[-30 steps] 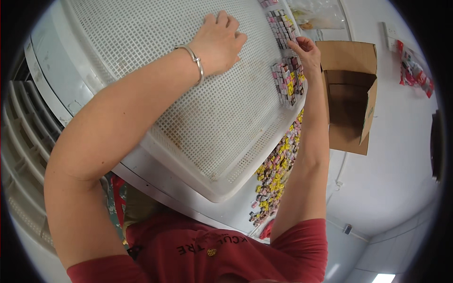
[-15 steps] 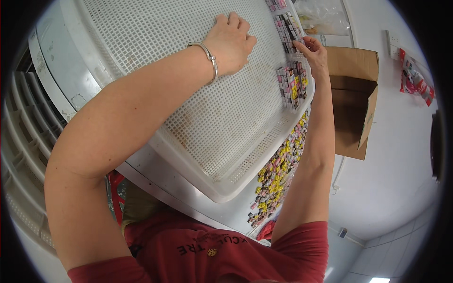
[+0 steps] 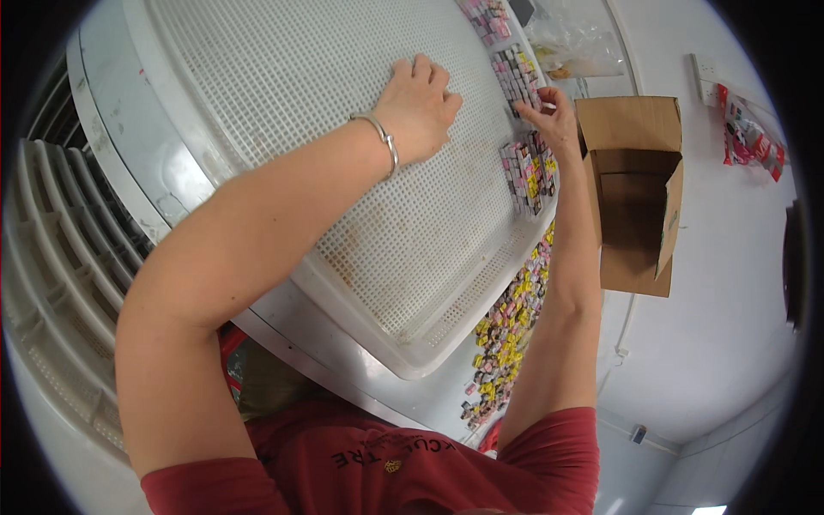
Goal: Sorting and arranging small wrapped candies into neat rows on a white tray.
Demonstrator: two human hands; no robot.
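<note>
A large white mesh tray (image 3: 369,223) lies tilted across the metal table. My left hand (image 3: 418,112), with a silver bangle at the wrist, rests over the mesh; its fingers are bent and apart, with nothing visible in them. Along the tray's right side stand blocks of small wrapped sweets in pink, grey, black and yellow. My right hand (image 3: 551,120) has its thumb and fingers around the near end of the middle block of wrapped sweets (image 3: 516,75). Nearer me is another block (image 3: 522,178), and a pinkish one (image 3: 487,19) stands at the far end.
Many loose wrapped sweets (image 3: 506,343) lie on the metal table (image 3: 343,343) beside the tray's right edge. An open cardboard box (image 3: 631,206) stands to the right. Clear plastic bags (image 3: 571,47) lie beyond. Stacked pale trays (image 3: 60,283) are at the left.
The whole view has shifted slightly. My right hand stays at the middle block, its thumb and fingers now closer about the near end. My left hand keeps its place on the mesh.
</note>
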